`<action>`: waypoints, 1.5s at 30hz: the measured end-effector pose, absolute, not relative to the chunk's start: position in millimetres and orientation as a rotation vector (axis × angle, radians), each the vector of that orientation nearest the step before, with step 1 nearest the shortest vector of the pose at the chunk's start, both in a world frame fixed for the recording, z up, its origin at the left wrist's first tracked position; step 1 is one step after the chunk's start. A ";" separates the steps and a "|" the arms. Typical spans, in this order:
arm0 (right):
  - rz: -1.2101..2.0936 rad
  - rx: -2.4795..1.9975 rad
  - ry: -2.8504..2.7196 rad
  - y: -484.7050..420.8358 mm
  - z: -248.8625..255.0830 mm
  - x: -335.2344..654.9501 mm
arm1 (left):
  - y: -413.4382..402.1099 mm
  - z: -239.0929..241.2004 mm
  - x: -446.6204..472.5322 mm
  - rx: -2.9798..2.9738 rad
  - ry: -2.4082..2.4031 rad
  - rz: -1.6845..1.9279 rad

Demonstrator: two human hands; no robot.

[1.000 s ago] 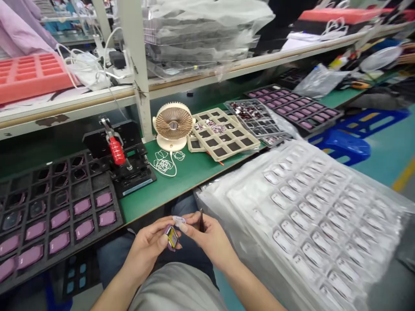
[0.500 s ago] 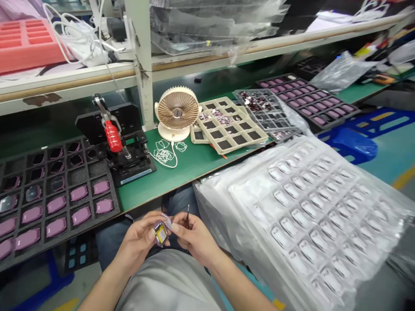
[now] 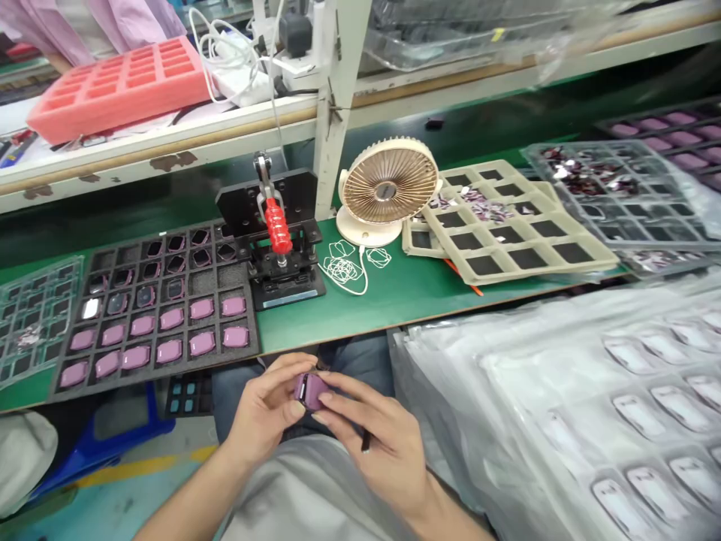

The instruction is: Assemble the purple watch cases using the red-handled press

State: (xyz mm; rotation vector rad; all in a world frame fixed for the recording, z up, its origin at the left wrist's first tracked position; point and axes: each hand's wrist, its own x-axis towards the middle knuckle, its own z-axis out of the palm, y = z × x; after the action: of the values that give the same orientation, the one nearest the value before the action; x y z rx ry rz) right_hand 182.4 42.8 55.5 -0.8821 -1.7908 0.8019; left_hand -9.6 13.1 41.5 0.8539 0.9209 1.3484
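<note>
Both my hands hold a small purple rounded-square part point(image 3: 309, 391) over my lap. My left hand point(image 3: 264, 402) grips it from the left, and the fingertips of my right hand point(image 3: 377, 424) press on it from the right. The dark tip of slim tweezers point(image 3: 366, 442) sticks out below my right hand, held in its fingers. The part's other face is hidden. A black foam tray point(image 3: 158, 349) with similar pink pieces in its pockets lies on the green bench, just beyond my left hand.
A red-handled hand press point(image 3: 276, 233) stands on the green bench beside a cream desk fan point(image 3: 388, 188). A beige grid tray point(image 3: 507, 240) lies to the right. A large clear blister-pack stack point(image 3: 563, 421) sits close on my right. A white shelf point(image 3: 169, 143) runs overhead.
The view has swung left and closer. The part has turned, so its yellow face no longer shows. The tweezers now point down rather than up, and both hands have closed around the part.
</note>
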 end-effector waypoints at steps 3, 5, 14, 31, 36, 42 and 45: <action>0.773 -0.857 -1.819 44.0 53.3 181.3 | 10.3 39.6 -13.1 0.874 0.922 1.334; 0.776 -0.833 -1.833 44.0 52.0 181.1 | 8.7 38.4 -15.0 0.885 0.923 1.319; 0.769 -0.809 -1.917 45.8 48.1 184.7 | 7.2 36.1 -16.1 0.893 0.947 1.290; 0.678 -0.900 -1.922 52.8 38.6 162.5 | 14.6 42.7 -0.9 0.609 1.182 1.480; 0.876 -0.908 -2.102 67.7 48.4 159.8 | 22.0 45.0 -2.6 0.515 1.102 1.539; 0.995 -0.768 -2.065 80.9 49.2 155.2 | 27.3 42.3 -8.3 0.616 1.173 1.541; 1.344 -0.891 -1.863 92.1 51.0 154.0 | 30.2 47.3 -19.8 1.055 1.396 1.436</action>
State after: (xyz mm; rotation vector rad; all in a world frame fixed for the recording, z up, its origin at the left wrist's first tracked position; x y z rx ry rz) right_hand 154.0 92.1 51.0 -0.8912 -1.8631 1.3440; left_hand -19.8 30.2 47.3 1.0553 1.3962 1.4356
